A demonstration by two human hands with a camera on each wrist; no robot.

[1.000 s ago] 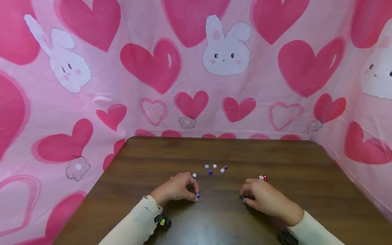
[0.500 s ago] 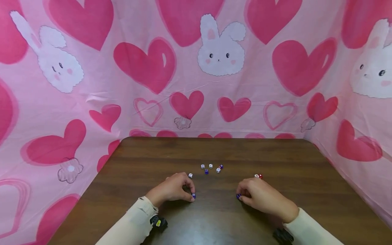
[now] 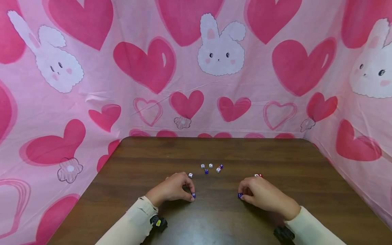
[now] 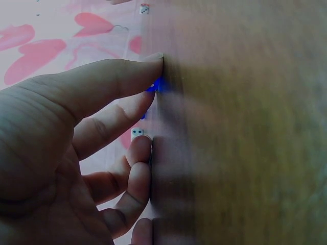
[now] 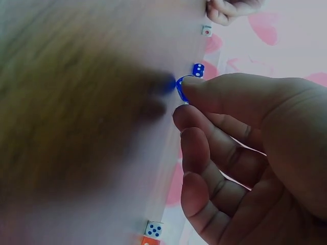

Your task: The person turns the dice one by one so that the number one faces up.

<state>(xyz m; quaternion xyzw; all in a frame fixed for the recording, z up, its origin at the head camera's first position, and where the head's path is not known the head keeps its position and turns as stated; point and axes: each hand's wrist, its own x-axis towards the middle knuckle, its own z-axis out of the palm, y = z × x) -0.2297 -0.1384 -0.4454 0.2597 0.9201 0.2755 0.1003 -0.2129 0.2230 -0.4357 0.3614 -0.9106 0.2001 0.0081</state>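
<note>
We see the left blue die (image 3: 193, 195) near the middle of the bench (image 3: 214, 217), pinched by the left hand (image 3: 173, 188) just as half a second ago; the right blue die (image 3: 240, 196), gripped by the right hand (image 3: 264, 193), has shifted slightly right with it. The right wrist view shows us five blue pips on a white die (image 5: 154, 229) touching a red die (image 5: 150, 241); from the head, the right hand partly hides that pair. Farther off lie clustered white and blue dice (image 3: 206, 171).

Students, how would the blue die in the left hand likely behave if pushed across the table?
The blue die seems light, being tiny beside the left hand. Its boxy shape suggests sliding more than rolling, perhaps easily on the glossy table.
</note>
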